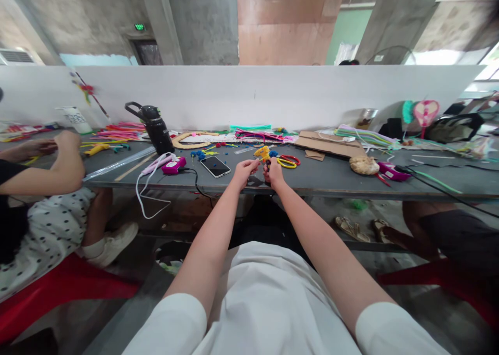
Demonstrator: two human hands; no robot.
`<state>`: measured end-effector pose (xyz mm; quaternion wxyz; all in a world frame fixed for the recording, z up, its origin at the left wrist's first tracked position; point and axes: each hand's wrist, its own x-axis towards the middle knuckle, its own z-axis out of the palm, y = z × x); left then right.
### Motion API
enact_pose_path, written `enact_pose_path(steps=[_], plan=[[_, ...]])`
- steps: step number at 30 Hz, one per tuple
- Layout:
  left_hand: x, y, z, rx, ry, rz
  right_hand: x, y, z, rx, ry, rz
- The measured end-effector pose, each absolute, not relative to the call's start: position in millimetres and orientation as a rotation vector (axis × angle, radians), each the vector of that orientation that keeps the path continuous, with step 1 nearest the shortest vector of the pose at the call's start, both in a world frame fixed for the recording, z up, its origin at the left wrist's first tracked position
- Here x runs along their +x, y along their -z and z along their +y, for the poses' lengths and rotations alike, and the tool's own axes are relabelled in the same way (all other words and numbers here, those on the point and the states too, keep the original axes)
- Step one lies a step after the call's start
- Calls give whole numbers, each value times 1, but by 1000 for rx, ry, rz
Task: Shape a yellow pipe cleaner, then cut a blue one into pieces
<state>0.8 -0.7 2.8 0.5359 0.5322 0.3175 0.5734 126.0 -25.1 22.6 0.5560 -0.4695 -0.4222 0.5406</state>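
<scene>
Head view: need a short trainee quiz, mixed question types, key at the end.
1. Which of these is nearest the left hand: (a) cardboard, (b) phone, (c) exit sign?
2. True or false: the black bottle stands upright on the table.
3. Fill in: the looped handles beside the right hand are yellow and ____.

Key: 1. b; 2. true; 3. red.
</scene>
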Motion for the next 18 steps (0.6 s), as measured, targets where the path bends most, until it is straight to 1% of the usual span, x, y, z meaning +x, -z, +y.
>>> enact_pose_path(steps=[15,18], plan=[[1,-9,-4,1127,-1413,741,128,-16,-13,-1152,-1155,-930],[-3,-10,-4,1076,-1457,762,140,-20,-6,-1188,-1066,-961]])
